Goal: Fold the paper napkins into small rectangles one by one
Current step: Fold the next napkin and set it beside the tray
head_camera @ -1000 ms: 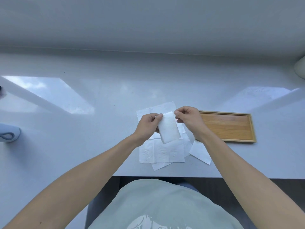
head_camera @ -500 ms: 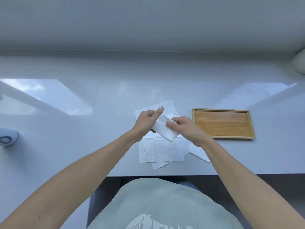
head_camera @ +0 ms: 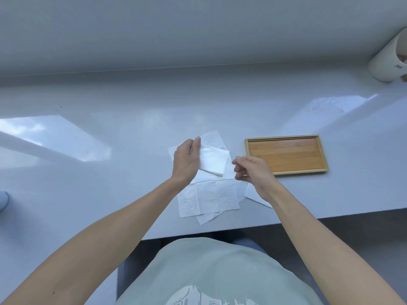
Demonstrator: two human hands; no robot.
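**Right hand lets go; folded napkin now held by the left alone**

Half a second ago both hands pinched the folded napkin (head_camera: pixel 213 160) between them. Now the right hand (head_camera: pixel 252 169) has come off it and hangs just to its 3 o'clock, fingers loosely curled and holding nothing. The left hand (head_camera: pixel 186 160) keeps the small white rectangle pinched at its 9 o'clock end, thumb side up, lifted over the pile of unfolded napkins (head_camera: pixel 209 198) on the white counter (head_camera: pixel 110 133).

The release suggests this napkin's folding is finished (it already reads as a compact rectangle, edges fairly even). The wooden tray (head_camera: pixel 286 154) lies empty at about 3 o'clock from the hands, so setting the piece there looks like the likely next step, though that is only a judgement. Several flat sheets remain beneath, so the task is far from done.
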